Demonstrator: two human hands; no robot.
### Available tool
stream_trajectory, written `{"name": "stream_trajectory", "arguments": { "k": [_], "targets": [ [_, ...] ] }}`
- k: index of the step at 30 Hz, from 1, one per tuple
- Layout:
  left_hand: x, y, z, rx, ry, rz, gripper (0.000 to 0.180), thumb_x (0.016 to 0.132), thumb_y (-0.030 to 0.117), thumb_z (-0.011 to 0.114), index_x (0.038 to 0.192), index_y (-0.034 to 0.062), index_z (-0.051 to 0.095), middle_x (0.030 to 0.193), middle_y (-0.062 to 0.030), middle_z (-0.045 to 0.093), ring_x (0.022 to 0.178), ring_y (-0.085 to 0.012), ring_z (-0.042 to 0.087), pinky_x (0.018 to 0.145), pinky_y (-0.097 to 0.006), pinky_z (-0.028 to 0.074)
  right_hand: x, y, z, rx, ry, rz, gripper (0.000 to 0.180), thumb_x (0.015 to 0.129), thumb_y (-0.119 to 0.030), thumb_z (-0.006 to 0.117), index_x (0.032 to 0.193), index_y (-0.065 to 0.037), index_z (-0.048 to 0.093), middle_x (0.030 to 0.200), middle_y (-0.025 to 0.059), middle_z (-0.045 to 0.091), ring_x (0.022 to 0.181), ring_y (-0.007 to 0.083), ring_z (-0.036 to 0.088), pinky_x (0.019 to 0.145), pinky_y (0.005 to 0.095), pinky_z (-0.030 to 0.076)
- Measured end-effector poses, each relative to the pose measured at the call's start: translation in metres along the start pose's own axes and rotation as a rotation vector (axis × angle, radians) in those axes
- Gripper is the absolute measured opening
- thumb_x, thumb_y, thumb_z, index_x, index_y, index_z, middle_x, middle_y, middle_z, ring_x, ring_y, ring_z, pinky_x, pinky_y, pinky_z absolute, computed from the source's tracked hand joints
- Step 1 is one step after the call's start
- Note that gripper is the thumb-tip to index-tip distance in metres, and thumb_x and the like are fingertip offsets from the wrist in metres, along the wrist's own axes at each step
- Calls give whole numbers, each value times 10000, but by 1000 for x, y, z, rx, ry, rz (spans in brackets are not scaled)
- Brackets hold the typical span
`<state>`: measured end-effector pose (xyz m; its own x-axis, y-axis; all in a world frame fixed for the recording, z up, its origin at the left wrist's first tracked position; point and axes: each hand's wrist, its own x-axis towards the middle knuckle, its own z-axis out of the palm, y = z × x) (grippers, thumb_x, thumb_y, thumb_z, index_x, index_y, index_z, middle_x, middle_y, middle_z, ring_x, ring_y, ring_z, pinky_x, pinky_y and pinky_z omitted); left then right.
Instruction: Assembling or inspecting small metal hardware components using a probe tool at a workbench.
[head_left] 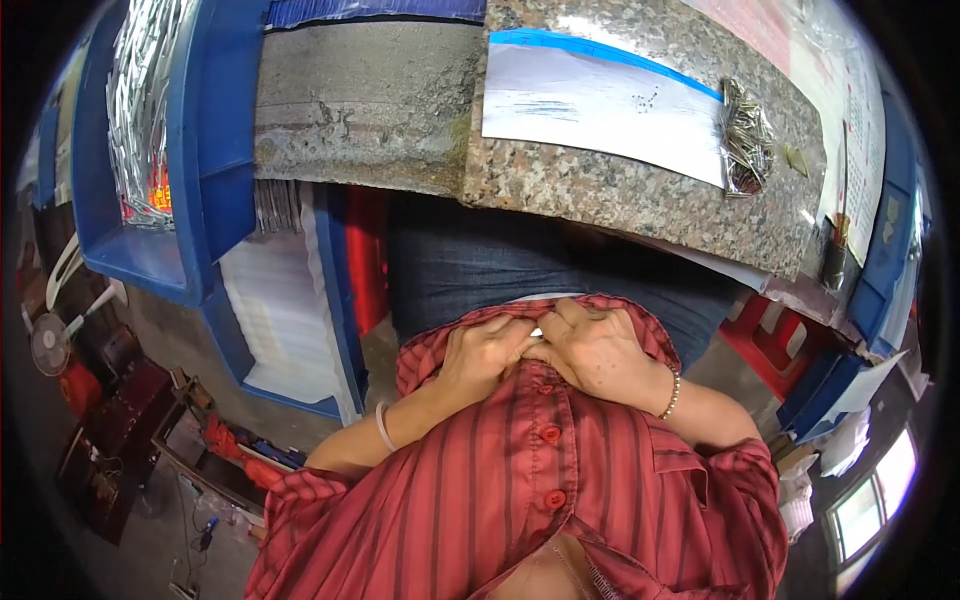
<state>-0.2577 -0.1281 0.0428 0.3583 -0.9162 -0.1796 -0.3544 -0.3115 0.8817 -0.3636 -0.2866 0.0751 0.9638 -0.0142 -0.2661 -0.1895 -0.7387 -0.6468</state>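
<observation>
Both hands meet at the lower front of the red striped shirt, just below its buttons. My left hand is closed, its bent fingers gripping the cloth near the button edge. Against it, my right hand pinches the same part of the shirt, with thumb and fingers drawn together. A small white spot shows between the fingertips; I cannot make out what it is. The hem spreads around both hands above dark blue trousers. A red button sits on the shirt front, nearer than the hands.
Ahead, a speckled stone worktop carries a white sheet and a pile of small metal pins. On the left stand a blue bin of long metal parts and a lower blue crate. A red plastic stool is at right.
</observation>
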Motion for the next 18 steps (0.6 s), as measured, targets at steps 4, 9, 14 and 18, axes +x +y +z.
{"name": "stream_trajectory", "arguments": {
  "k": [4, 9, 14, 18],
  "targets": [
    [-4, -6, 3, 14, -43, -3, 99, 784, 53, 623, 867, 56, 571, 727, -113, 537, 600, -323, 567, 479, -402, 435, -2, 0, 1, 62, 21, 47, 301, 843, -354, 615, 797, -61, 561, 754, 95, 545, 569, 248, 596, 475, 366, 432],
    [-3, -3, 3, -1, -53, -25, 110, 778, 70, 640, 874, 66, 586, 721, -93, 538, 588, -301, 567, 474, -387, 437, -1, 2, -1, 85, -26, 29, 287, 842, -344, 617, 808, -63, 568, 771, 96, 546, 560, 257, 595, 472, 360, 431],
    [-3, -4, 4, -8, -43, -20, 112, 785, 99, 649, 873, 63, 590, 715, -89, 543, 586, -292, 572, 469, -380, 440, -4, -2, 1, -3, 7, 53, 274, 789, -340, 679, 797, -84, 583, 761, 78, 538, 561, 214, 580, 478, 327, 410],
    [-5, -6, 1, -3, -116, -56, 145, 788, 71, 681, 918, 26, 632, 761, -109, 595, 636, -265, 612, 523, -330, 484, -4, -4, 5, -23, 18, 64, 272, 785, -337, 684, 793, -86, 581, 756, 77, 537, 554, 211, 578, 461, 321, 412]
  ]
}}
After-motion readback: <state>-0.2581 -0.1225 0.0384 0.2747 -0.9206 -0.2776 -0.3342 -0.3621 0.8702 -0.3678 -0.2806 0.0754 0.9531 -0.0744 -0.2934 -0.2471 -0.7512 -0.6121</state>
